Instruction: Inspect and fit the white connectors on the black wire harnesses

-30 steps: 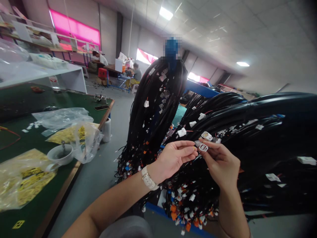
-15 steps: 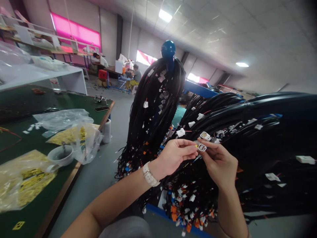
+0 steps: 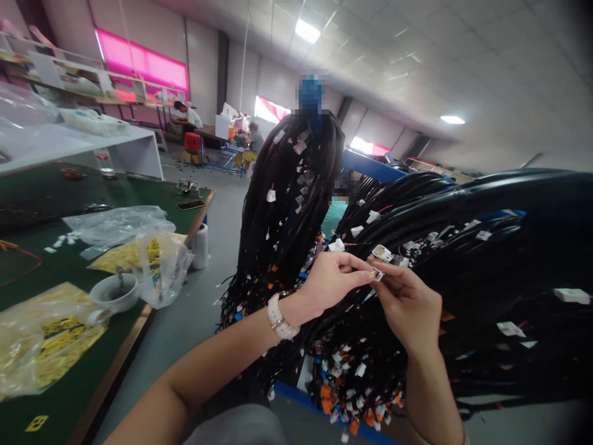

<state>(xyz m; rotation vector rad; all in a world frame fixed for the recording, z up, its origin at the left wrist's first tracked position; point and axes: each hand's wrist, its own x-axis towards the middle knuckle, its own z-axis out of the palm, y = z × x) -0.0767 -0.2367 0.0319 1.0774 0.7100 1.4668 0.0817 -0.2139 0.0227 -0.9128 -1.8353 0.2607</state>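
Note:
My left hand (image 3: 328, 285), with a white watch on its wrist, is closed in a pinch on a small yellow piece (image 3: 372, 272). Its fingertips press that piece against the open face of a white connector (image 3: 379, 275). Thumb and fingers of my right hand (image 3: 412, 306) are closed on this connector from the other side. Just above the fingers sits another white connector (image 3: 382, 252) with a pale inside. Behind both hands hang thick bundles of black cable (image 3: 291, 216), with white, orange and blue connectors at their ends.
A blue rack bar (image 3: 375, 165) carries the cable bundles. On the green table (image 3: 152, 179) at left lie bags of yellow pieces (image 3: 69, 346), a white cup (image 3: 115, 303) and a phone (image 3: 191, 204). A person in teal (image 3: 334, 216) is behind the cables; others sit farther back.
My left fingertips have moved slightly right, bringing the yellow piece onto the connector's face and covering much of it. My right hand keeps its hold, nearly still.

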